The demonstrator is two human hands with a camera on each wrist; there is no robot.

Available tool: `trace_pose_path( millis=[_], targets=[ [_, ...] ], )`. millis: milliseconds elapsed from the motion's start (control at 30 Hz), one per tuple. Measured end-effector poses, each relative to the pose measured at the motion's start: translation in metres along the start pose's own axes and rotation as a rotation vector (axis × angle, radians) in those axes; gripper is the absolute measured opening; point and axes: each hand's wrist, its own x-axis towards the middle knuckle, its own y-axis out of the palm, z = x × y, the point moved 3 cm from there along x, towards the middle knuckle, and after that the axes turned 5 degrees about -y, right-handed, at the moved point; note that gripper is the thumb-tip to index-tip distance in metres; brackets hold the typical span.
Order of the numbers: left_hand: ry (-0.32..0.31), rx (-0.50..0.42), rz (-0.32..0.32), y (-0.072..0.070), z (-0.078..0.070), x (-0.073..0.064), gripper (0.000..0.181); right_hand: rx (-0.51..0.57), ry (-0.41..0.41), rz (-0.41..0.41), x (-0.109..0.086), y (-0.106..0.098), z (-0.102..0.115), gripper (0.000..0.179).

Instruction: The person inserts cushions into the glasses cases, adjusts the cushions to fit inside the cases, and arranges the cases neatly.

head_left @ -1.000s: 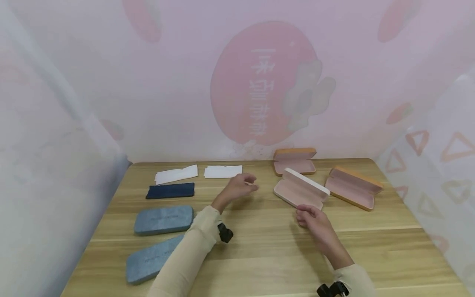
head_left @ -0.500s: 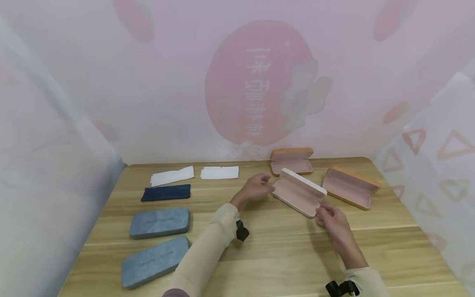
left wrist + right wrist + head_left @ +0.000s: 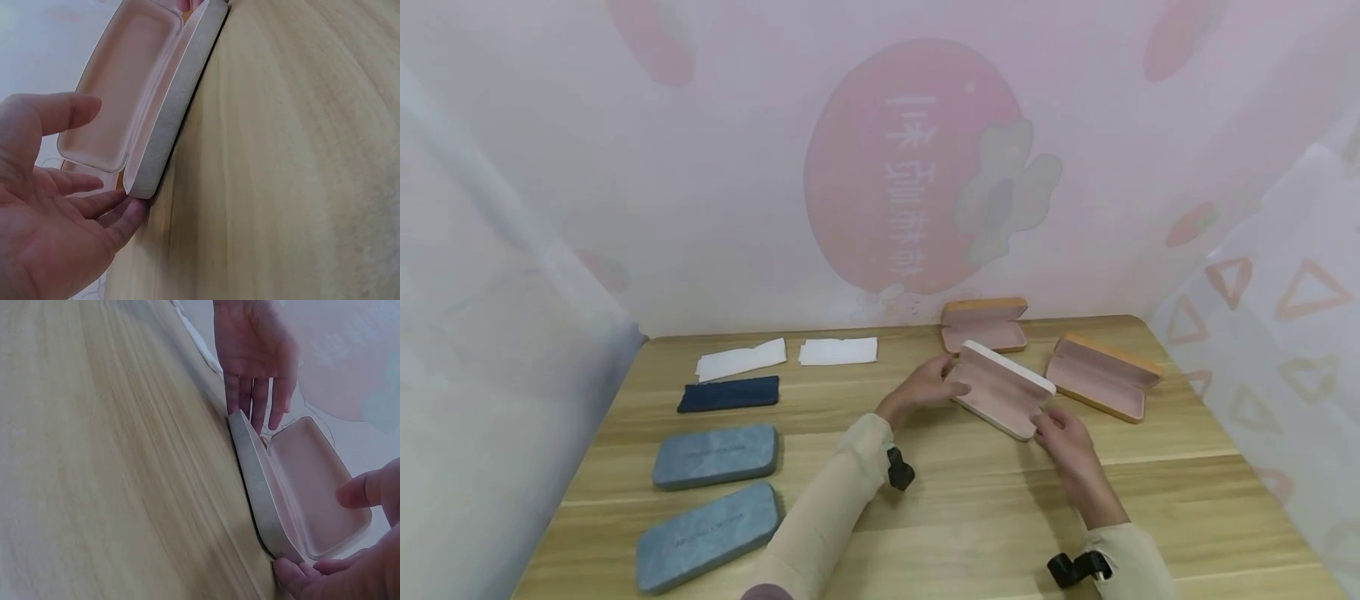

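Note:
A white glasses case (image 3: 1000, 392) with a pink lining stands on the table with its lid up. My left hand (image 3: 925, 385) is at its left end. In the left wrist view the fingertips (image 3: 128, 212) touch the end of the base, and the thumb is held apart in front of the lid. At the opposite end is my right hand (image 3: 1066, 437). Its fingers (image 3: 294, 575) touch the case's near corner in the right wrist view, while the thumb (image 3: 362, 490) sits above, apart from the fingers.
Behind the white case stand two opened orange glasses cases, one at the back (image 3: 985, 333) and one to the right (image 3: 1097, 383). To the left lie two white folded cloths (image 3: 741, 359) (image 3: 838, 351), a navy cloth (image 3: 728, 394) and two blue-grey cases (image 3: 715, 456) (image 3: 707, 537).
My left hand has moved right to the left end of the white glasses case. The right hand has shifted from its front edge to its right end. The case stays in place.

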Motion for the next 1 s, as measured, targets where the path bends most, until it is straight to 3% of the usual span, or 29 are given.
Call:
trace_pose_path(
  millis=[400,733,1000],
  targets=[
    [0.001,0.008,-0.028,0.003,0.006,-0.021,0.073,-0.009,0.007,0.025,0.001,0.011,0.001,0.070],
    [0.019,0.101,-0.021,0.001,0.006,-0.038,0.075,-0.033,-0.022,0.050,-0.006,0.014,0.004,0.067],
    [0.030,0.113,-0.049,0.007,0.009,-0.051,0.075,-0.069,-0.026,0.092,-0.012,0.012,0.001,0.069]
  ],
)
